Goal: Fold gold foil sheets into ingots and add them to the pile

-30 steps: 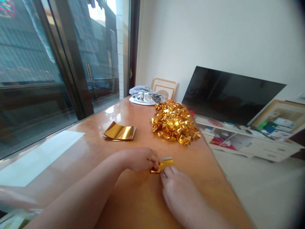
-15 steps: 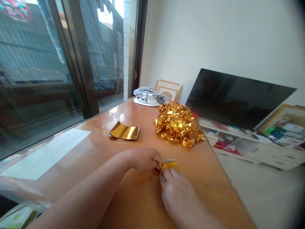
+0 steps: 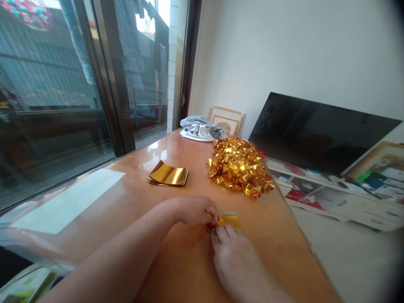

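My two hands on one small gold foil sheet (image 3: 229, 220), near table (image 3: 277, 235) edge: left hand (image 3: 198, 211) pinches it, right hand (image 3: 235, 256) fingertips press it. One foil stack (image 3: 168, 174), one folded-foil heap (image 3: 240, 165) beyond. Sheet's visible part smaller than second ago.

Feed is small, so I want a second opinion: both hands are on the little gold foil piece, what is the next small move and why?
Probably press the fold flat. The left hand pinches the gold foil piece at its near edge, the right hand has fingertips on it, and it lies half folded on the table.
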Tool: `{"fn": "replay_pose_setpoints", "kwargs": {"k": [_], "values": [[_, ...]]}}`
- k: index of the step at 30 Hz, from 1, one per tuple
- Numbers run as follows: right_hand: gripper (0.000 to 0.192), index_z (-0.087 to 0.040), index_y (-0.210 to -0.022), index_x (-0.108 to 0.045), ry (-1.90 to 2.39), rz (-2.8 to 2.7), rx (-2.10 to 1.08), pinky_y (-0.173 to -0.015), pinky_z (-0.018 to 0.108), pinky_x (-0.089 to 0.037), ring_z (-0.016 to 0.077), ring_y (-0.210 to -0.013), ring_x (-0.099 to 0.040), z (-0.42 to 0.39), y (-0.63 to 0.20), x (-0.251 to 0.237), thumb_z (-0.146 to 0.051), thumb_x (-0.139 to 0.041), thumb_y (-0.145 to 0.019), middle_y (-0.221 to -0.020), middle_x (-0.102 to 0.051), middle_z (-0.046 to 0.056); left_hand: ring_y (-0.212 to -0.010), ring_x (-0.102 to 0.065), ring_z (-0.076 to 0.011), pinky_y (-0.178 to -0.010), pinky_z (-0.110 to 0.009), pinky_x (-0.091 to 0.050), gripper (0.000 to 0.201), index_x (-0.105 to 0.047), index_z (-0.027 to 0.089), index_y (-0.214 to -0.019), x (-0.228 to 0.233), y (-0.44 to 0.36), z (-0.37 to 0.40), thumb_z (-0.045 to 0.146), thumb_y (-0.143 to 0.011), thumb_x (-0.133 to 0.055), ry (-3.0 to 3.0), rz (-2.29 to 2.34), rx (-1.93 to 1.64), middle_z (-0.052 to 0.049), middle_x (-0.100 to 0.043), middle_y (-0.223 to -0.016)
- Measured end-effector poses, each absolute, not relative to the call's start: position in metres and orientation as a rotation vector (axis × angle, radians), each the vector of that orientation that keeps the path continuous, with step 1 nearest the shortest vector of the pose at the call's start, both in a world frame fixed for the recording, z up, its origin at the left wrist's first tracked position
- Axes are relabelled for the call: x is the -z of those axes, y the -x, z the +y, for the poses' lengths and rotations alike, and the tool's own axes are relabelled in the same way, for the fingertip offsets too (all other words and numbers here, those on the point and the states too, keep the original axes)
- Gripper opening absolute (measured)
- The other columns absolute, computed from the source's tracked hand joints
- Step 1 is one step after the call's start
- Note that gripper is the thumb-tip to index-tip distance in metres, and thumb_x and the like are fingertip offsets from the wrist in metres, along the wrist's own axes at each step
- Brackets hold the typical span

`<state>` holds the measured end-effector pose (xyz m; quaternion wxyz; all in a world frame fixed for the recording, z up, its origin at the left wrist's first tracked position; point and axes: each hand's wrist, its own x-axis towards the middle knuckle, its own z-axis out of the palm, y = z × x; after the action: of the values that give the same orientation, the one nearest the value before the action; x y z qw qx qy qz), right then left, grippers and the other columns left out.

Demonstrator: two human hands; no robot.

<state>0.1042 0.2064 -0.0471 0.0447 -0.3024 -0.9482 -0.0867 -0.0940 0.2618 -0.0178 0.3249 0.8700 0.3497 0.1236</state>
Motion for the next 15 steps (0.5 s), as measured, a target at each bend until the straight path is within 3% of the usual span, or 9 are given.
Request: {"fn": "replay_pose_setpoints", "kwargs": {"k": [10, 15], "values": [[0.042, -0.007, -0.126, -0.065, 0.808, -2.914, 0.321, -0.084, 0.039, -0.052, 0.0271, -0.095, -0.06, 0.2035, -0.1001, 0.0521, -0.006, -0.056, -0.085, -0.116, -0.068, 0.016, -0.098, -0.066, -0.0154, -0.091, -0.024, -0.049, 0.036, -0.076, 0.02, -0.088, 0.015, 0.0939, 0.2615, 0.001, -0.079, -0.047, -2.333, 0.957, -0.297, 0.0, -0.074, -0.11], [0.044, -0.01, -0.129, -0.064, 0.861, -2.894, 0.159, -0.09, 0.038, -0.051, 0.0267, -0.1, -0.059, 0.2016, -0.0994, 0.0431, -0.008, -0.055, -0.086, -0.119, -0.068, 0.013, -0.098, -0.067, -0.0166, -0.091, -0.026, -0.049, 0.038, -0.076, 0.02, -0.093, 0.0137, 0.093, 0.2604, 0.002, -0.079, -0.047, -2.31, 0.99, -0.269, -0.001, -0.074, -0.11]]}}
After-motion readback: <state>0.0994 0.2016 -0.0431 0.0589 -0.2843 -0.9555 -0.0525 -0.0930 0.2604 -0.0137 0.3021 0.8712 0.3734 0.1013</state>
